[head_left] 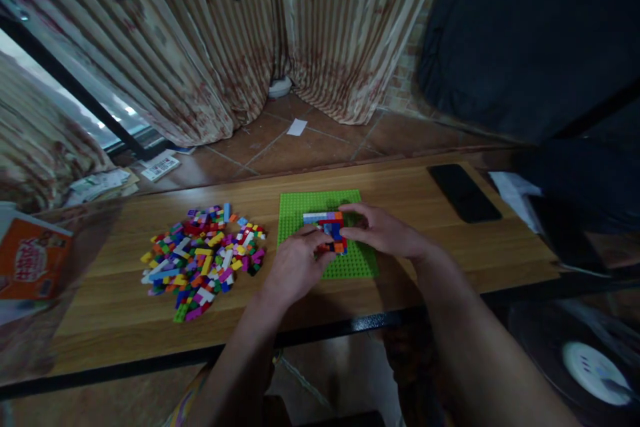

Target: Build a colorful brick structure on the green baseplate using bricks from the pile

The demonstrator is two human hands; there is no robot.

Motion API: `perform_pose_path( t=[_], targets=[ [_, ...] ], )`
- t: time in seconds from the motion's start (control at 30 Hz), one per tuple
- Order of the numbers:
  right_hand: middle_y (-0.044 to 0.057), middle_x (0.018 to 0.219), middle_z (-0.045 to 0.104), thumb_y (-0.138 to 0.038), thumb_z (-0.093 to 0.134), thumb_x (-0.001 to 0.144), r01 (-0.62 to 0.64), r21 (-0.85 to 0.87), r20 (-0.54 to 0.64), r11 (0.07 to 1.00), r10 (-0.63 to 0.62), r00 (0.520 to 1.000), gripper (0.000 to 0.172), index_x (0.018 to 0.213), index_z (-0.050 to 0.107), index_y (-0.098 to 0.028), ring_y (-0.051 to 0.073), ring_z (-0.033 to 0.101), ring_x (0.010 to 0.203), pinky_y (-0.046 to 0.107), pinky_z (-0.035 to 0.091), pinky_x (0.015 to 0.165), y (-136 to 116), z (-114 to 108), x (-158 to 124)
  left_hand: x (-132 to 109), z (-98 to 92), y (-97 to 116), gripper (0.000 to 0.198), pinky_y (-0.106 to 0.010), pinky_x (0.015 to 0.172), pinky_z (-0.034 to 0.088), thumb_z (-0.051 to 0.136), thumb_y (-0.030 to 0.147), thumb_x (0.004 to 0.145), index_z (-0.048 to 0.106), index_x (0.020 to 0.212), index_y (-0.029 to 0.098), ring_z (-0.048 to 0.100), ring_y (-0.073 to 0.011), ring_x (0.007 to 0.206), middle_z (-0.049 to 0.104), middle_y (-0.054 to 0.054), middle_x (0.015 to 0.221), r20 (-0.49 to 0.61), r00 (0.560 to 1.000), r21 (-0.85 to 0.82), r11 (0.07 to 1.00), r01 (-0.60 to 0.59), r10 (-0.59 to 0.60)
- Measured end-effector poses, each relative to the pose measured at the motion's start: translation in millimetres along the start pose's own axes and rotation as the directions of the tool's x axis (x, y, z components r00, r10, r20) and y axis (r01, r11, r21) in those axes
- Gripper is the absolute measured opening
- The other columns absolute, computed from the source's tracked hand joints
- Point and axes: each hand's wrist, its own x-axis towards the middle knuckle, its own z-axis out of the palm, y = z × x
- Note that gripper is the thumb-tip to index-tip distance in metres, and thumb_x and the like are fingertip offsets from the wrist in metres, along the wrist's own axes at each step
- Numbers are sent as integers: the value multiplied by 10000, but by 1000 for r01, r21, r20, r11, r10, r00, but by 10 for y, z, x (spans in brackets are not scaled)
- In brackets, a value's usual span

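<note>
A green studded baseplate (357, 267) lies on the wooden table. On it sits a small build of toy bricks (330, 217), with red, blue, orange and white parts showing. My left hand (295, 265) is closed at the build's near left side, its fingers and thumb bent over the bricks. From the right, my right hand (380, 230) holds the build's right side, thumb on the near part and fingers at the far edge. The fingers hide part of the build, and any single loose brick between them cannot be made out.
Left of the baseplate spreads a pile of loose bricks (200, 260) in many colours. A black phone (464, 192) lies at the table's right. An orange box (33, 260) stands at the far left. Striped curtains (240, 47) hang beyond the tiled floor (260, 140).
</note>
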Motion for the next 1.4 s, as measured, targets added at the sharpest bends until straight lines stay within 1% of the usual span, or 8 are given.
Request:
perform_pose_path(
  t=[0.1, 0.23, 0.37, 0.47, 0.63, 0.8, 1.07, 1.4],
  targets=[
    [76, 992, 733, -374, 646, 814, -34, -2, -215, 999, 33, 976, 331, 1083, 687, -187, 175, 656, 738, 351, 524, 726, 18, 15, 61, -28, -80, -64, 165, -281, 770, 509, 625, 120, 831, 703, 950, 204, 642, -156, 834, 683, -39, 984, -3, 1000, -9, 1000, 1, -1],
    [39, 760, 718, -392, 584, 838, 15, 78, -485, 997, 24, 874, 265, 902, 719, -174, 157, 628, 610, 306, 499, 615, -18, 58, 130, -65, -189, -122, 155, -275, 758, 496, 566, 134, 867, 701, 906, 199, 644, -162, 836, 689, -40, 932, -20, 1000, 6, 1000, 18, -18],
    [21, 696, 694, -382, 599, 829, 114, 156, -619, 981, 7, 785, 243, 830, 709, -165, 134, 588, 548, 273, 471, 548, -118, 124, 136, -72, -308, -190, 175, -259, 707, 486, 553, 163, 877, 716, 936, 193, 643, -147, 753, 708, -42, 901, -134, 988, -5, 997, 78, -78],
    [7, 687, 686, -352, 603, 840, 153, 121, -638, 981, -41, 769, 206, 850, 714, -179, 135, 591, 563, 272, 475, 560, -211, 242, 119, -81, -444, -290, 177, -245, 652, 470, 552, 171, 868, 724, 907, 179, 623, -133, 680, 707, -36, 835, -283, 952, -37, 993, 109, -115],
    [21, 864, 728, -309, 573, 900, 261, -69, -462, 963, -263, 847, 172, 897, 719, -218, 163, 664, 782, 297, 507, 726, -422, 607, 36, -153, -701, -469, 164, -236, 645, 471, 567, 199, 849, 727, 843, 163, 622, -136, 678, 706, -27, 769, -567, 788, -161, 971, 178, -239],
    [27, 851, 696, -195, 512, 938, 409, -191, -161, 893, -439, 884, 186, 928, 698, -207, 156, 656, 795, 280, 492, 728, -577, 1009, -36, -209, -811, -561, 123, -236, 670, 486, 607, 201, 812, 714, 783, 147, 643, -141, 696, 719, -29, 754, -678, 654, -323, 935, 147, -337],
    [59, 974, 673, -156, 470, 941, 475, -230, 81, 849, -470, 879, 262, 1062, 694, -217, 179, 638, 882, 305, 510, 797, -528, 1359, 50, -235, -830, -537, 138, -226, 668, 490, 603, 202, 820, 731, 806, 152, 652, -136, 711, 730, -21, 780, -684, 630, -347, 924, 162, -368],
    [71, 1001, 659, -167, 498, 921, 435, -387, 135, 813, -417, 899, 252, 1050, 705, -231, 218, 613, 959, 335, 504, 840, -616, 1542, 160, -284, -874, -540, 165, -241, 685, 502, 584, 222, 828, 736, 828, 158, 660, -149, 720, 734, -24, 788, -651, 649, -341, 916, 213, -393]
  ],
)
